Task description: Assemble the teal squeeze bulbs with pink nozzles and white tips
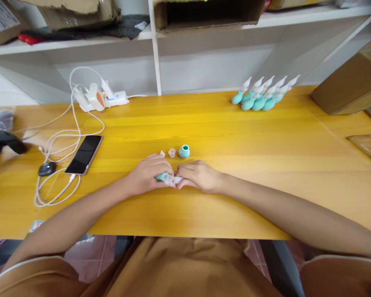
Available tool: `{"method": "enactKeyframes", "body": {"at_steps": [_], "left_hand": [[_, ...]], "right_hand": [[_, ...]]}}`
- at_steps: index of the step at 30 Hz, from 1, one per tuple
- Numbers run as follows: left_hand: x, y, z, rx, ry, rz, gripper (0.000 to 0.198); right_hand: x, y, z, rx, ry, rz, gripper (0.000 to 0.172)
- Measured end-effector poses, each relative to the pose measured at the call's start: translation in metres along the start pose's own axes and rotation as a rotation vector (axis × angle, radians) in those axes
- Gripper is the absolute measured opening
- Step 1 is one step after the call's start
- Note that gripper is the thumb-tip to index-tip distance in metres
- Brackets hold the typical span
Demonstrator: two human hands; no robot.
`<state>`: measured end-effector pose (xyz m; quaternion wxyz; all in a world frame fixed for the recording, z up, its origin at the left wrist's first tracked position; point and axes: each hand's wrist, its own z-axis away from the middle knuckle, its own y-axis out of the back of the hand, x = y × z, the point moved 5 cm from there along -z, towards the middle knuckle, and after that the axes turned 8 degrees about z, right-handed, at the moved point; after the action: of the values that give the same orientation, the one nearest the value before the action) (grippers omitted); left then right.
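Observation:
Near the table's front middle, my left hand is closed round a teal bulb with a clear collar. My right hand meets it from the right, its fingers pinched on a whitish translucent tip that touches the collar. Just beyond the hands stands an open teal bulb with its round mouth up. Beside it on the left lie a small pinkish ring-shaped part and a smaller pale piece, close to my left fingers.
Several teal bulbs with white tips stand at the back right. A phone, looped white cables and a power strip occupy the left. A cardboard box sits at the right, below shelves holding boxes.

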<state>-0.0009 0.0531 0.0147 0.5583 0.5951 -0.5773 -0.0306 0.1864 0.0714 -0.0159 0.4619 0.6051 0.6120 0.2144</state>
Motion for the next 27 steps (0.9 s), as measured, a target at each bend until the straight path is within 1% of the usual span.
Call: {"method": "enactKeyframes", "body": {"at_steps": [3, 6, 8, 10, 12, 14, 15, 17, 18, 20, 22, 24, 27], "left_hand": [[0.003, -0.003, -0.001, -0.016, 0.016, 0.118, 0.037], [0.005, -0.001, -0.002, -0.043, 0.005, 0.184, 0.025], [0.006, 0.002, -0.003, -0.063, -0.017, 0.19, 0.016], [0.006, 0.004, -0.003, -0.11, -0.031, 0.129, 0.009], [0.005, 0.005, -0.002, -0.188, -0.038, -0.001, 0.007], [0.004, 0.004, 0.0, -0.259, -0.052, -0.135, 0.007], [0.003, 0.004, 0.001, -0.278, -0.061, -0.178, 0.007], [0.002, 0.007, 0.001, -0.281, -0.065, -0.196, 0.01], [0.001, 0.01, 0.001, -0.268, -0.048, -0.178, 0.013], [-0.005, 0.019, -0.001, -0.199, 0.031, -0.125, 0.022], [-0.014, 0.032, -0.003, -0.099, 0.123, -0.102, 0.027], [-0.023, 0.043, -0.004, -0.015, 0.169, -0.129, 0.023], [-0.039, 0.054, -0.002, 0.091, 0.205, -0.194, 0.015]], "right_hand": [[-0.004, 0.0, -0.001, 0.01, 0.063, -0.008, 0.041], [-0.005, -0.002, -0.002, -0.021, 0.089, -0.008, 0.041], [-0.004, -0.002, -0.001, -0.039, 0.084, 0.0, 0.044], [-0.005, 0.002, 0.0, -0.042, 0.071, 0.028, 0.048], [-0.007, 0.013, -0.001, -0.014, 0.039, 0.067, 0.052], [-0.007, 0.032, -0.005, 0.029, -0.03, 0.095, 0.054], [-0.006, 0.043, -0.009, 0.049, -0.083, 0.107, 0.055], [0.001, 0.066, -0.02, 0.061, -0.211, 0.141, 0.06], [0.008, 0.075, -0.027, 0.05, -0.279, 0.164, 0.063], [0.026, 0.088, -0.042, -0.011, -0.39, 0.212, 0.069], [0.048, 0.092, -0.057, -0.088, -0.461, 0.257, 0.07], [0.073, 0.085, -0.071, -0.18, -0.519, 0.29, 0.066], [0.1, 0.063, -0.087, -0.363, -0.563, 0.297, 0.056]]}}
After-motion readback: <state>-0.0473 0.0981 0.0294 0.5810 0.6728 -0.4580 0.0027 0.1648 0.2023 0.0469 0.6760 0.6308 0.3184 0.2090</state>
